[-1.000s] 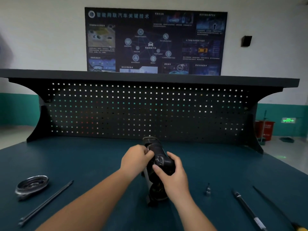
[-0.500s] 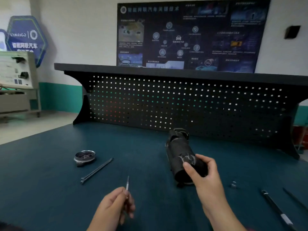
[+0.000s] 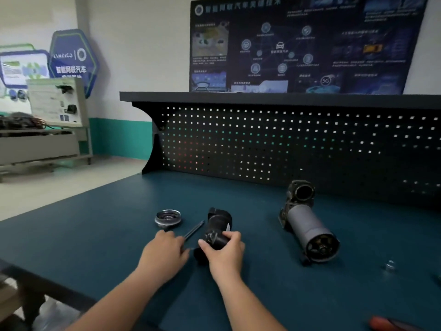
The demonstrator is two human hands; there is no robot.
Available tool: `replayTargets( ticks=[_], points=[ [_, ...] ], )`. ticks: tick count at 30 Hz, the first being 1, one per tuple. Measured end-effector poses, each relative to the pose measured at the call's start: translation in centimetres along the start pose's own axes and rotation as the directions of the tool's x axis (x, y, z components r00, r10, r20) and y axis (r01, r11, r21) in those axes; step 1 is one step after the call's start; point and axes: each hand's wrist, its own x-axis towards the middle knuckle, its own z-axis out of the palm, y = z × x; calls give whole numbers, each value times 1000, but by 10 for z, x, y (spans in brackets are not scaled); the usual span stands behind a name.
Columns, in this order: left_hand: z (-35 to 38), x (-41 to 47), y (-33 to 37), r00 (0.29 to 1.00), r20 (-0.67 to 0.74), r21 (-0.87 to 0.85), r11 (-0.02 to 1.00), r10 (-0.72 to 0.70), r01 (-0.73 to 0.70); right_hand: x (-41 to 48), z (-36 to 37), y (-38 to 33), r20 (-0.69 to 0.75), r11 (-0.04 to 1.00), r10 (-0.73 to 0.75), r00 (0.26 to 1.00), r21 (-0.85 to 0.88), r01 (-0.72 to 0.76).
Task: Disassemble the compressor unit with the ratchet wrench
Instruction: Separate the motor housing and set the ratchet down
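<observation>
Carefully — my right hand (image 3: 226,256) clasps the black cover (image 3: 219,223), left hand (image 3: 164,253) too hidden to tell — one nudge could roll the long bolt (image 3: 195,229).

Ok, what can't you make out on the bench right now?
Head view only.
Under left hand: near end of thin dark metal rod; grip unclear.
Under right hand: near end of black cylindrical housing.
Cut off by bottom edge: red tool handle.
Blurred, too small: silver piece at right.
</observation>
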Motion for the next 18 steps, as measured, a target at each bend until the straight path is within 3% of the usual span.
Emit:
replayTargets(
  ticks=[3,6,10,16,18],
  points=[
    [16,10,5,997,63,140,989,33,-42,13,5,3,-15,990,-9,1000,-138,7],
    [26,12,4,999,44,152,988,17,-23,27,-1,8,-65,966,11,998,-255,-27],
    [35,10,0,999,-25,22,999,-40,41,38,-5,12,-87,945,3,996,-326,-32],
    [29,6,0,995,-78,-84,994,-69,62,27,-12,10,-64,955,43,997,-290,-60],
    [26,6,2,976,-218,-176,982,23,-62,15,-26,3,25,969,86,996,-235,-78]
  ],
)
